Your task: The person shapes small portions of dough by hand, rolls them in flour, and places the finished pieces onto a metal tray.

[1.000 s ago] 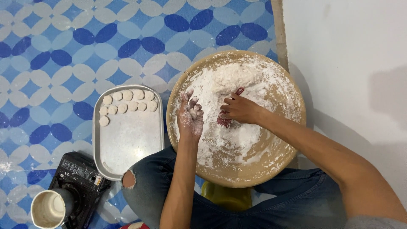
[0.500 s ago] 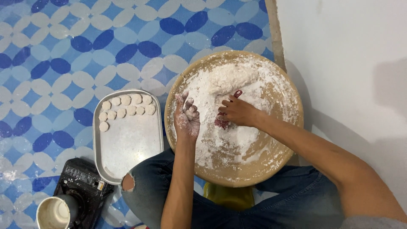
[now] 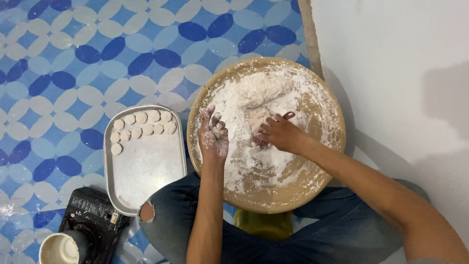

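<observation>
1. Step in hand, as I read it: portioning dough on the round wooden board (image 3: 312, 190), which sits on the person's lap w/ flour all over it
2. Left hand (image 3: 213, 134) is raised palm-up over the board's left side, fingers loosely curled, dusted w/ flour; maybe a small dough bit in the palm, can't tell for sure
3. Right hand (image 3: 278, 133) is pressed down mid-board, fingers closed on what looks like a reddish-handled tool, right beside the dough lump (image 3: 261, 90) at the board's far side
4. Next move prob calls for a small, even piece, kept floured so it doesn't stick
5. Around: metal tray (image 3: 146, 171) on the floor left of the board, w/ small round dough discs (image 3: 141, 126) in two rows at its far end, rest of it bare
6. Black appliance (image 3: 93, 222) and white cup (image 3: 59, 248) near left knee; white wall (image 3: 391, 58) close on the right
7. In the way: little; the left knee lies betw board and tray
</observation>
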